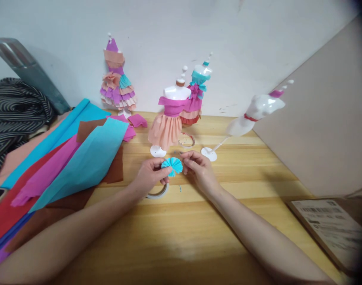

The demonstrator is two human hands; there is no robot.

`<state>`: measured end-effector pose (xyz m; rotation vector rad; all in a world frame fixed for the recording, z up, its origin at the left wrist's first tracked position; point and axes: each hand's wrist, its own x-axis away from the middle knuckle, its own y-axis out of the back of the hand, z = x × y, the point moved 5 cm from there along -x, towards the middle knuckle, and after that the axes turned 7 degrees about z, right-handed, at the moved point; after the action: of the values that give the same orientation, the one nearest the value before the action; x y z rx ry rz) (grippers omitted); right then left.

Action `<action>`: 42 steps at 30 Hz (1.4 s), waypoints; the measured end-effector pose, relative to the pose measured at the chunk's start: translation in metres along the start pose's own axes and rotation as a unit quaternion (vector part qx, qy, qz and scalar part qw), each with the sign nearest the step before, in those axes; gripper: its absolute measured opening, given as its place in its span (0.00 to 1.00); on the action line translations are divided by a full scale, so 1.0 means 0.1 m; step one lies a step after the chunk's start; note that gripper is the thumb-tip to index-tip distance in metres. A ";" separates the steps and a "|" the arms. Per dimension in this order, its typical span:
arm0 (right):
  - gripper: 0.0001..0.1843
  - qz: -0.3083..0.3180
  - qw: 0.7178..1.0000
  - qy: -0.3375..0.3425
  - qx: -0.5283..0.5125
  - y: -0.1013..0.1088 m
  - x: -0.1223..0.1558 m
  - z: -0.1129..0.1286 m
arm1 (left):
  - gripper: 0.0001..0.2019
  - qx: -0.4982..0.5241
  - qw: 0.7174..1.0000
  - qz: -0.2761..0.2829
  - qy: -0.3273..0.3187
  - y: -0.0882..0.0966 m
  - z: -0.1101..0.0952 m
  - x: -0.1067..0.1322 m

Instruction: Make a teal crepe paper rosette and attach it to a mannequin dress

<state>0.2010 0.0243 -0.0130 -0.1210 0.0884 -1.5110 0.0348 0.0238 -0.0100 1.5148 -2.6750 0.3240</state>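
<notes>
A bright blue pleated crepe-paper rosette (176, 164) is held just above the wooden table (181, 237). My left hand (151, 173) is closed on its left side, thumb in front. At the rosette's right edge my right hand (201, 168) is closed in a pinch; whatever small thing sits between its fingertips is too small to make out. Beneath my left hand lies a roll of tape (160, 193), partly covered. Just beyond my hands stands a mini mannequin (176, 93) in a magenta top and peach pleated skirt.
Crepe-paper sheets (88, 158) in several colours are heaped at left, beside striped cloth (17, 107). Two more dressed mannequins, one purple-and-peach (117, 79) and one teal-and-magenta (199, 93), stand near the wall. A bare mannequin (252, 114) leans right. A cardboard parcel (326, 225) lies at right.
</notes>
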 end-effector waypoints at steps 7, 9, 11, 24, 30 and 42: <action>0.07 -0.022 1.000 0.013 0.001 0.09 -0.02 0.01 | 0.10 -0.009 1.000 -0.001 0.007 0.00 -0.01 0.02; 0.06 -0.029 0.999 0.022 0.000 0.13 -0.04 0.02 | 0.11 0.002 1.000 0.004 0.008 0.00 0.00 0.02; 0.06 -0.033 0.999 0.023 0.001 0.15 -0.06 0.01 | 0.11 0.017 1.000 0.008 0.010 0.00 0.03 0.02; 0.21 0.069 0.998 0.011 -0.006 0.04 0.00 0.02 | 0.18 0.149 0.988 -0.017 0.037 -0.01 0.10 -0.01; 0.24 0.149 0.988 -0.021 0.041 -0.14 0.10 0.00 | 0.17 0.154 0.987 -0.023 0.027 -0.01 0.11 -0.01; 0.24 0.109 0.991 -0.005 0.075 -0.16 0.12 -0.03 | 0.14 0.115 0.993 -0.020 0.024 0.00 0.15 -0.03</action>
<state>0.1857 0.0110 -0.0132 0.0029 -0.0193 -1.2931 0.0370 0.0230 -0.0247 1.5926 -2.6420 0.6799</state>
